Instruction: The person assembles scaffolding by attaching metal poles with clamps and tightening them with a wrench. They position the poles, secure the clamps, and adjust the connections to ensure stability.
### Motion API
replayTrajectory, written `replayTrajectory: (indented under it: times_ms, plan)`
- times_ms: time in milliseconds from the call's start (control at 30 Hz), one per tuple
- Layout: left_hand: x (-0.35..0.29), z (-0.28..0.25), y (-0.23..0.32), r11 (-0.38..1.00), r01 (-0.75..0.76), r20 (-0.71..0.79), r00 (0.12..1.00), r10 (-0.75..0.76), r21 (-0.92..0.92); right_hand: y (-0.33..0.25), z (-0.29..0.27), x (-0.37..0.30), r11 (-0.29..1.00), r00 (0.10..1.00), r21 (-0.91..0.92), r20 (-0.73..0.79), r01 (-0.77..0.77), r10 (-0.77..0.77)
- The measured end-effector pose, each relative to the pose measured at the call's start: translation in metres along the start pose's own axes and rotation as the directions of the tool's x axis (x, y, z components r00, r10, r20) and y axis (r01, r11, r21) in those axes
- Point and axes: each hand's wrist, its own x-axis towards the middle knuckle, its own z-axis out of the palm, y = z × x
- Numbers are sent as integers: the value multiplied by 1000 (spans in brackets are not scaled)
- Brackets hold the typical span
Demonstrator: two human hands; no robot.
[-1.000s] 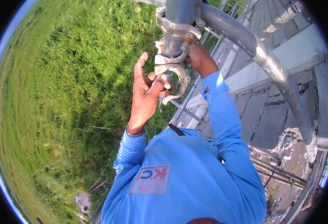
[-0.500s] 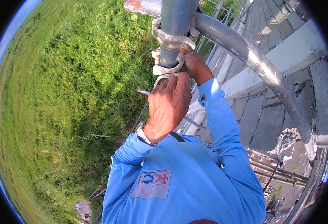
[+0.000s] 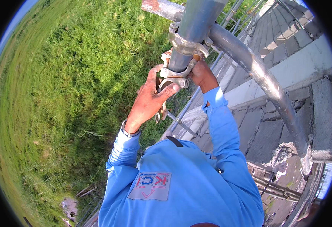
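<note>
A grey-blue upright scaffold tube (image 3: pixel 201 22) ends just above my hands. An upper scaffold clamp (image 3: pixel 186 46) encircles it, with a long horizontal tube (image 3: pixel 254 62) passing behind. At the tube's lower end sits a lower scaffold clamp (image 3: pixel 173 73), with a rusty bolt beside it. My left hand (image 3: pixel 145 102) grips this lower clamp from the left, thumb on its front and fingers around the far side. From the right, my right hand (image 3: pixel 204 77) is closed at the clamp's bolt side; its fingertips are hidden behind the metal. A loose hinged flap of the clamp hangs below my left hand.
A block wall (image 3: pixel 264 121) with a pale concrete ledge (image 3: pixel 298 64) runs along the right. More scaffold tubes (image 3: pixel 275 183) lie lower right, and a thin tube (image 3: pixel 183 125) crosses below my hands. Green grass (image 3: pixel 79 75) stretches far below on the left.
My left hand has shifted from the clamp's front to its left side, thumb now in front. The right hand stays at the bolt side. The view has turned slightly, moving the tubes rightward.
</note>
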Motion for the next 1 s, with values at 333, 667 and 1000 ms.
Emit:
replayTrajectory:
  times_ms: [333, 667, 1000]
  plan:
    - [3, 11, 37, 870, -1, -35, 999, 21, 494, 12, -8, 13, 994, 992, 95, 109, 49, -59]
    - [10, -12, 23, 988, 130, 154, 981, -117, -78, 5, -2, 8, 999, 999, 38, 29, 28, -29]
    - [35, -8, -13, 971, -89, -8, 996, 90, -220, 13, -7, 19, 994, 994, 114, 112, 6, -18]
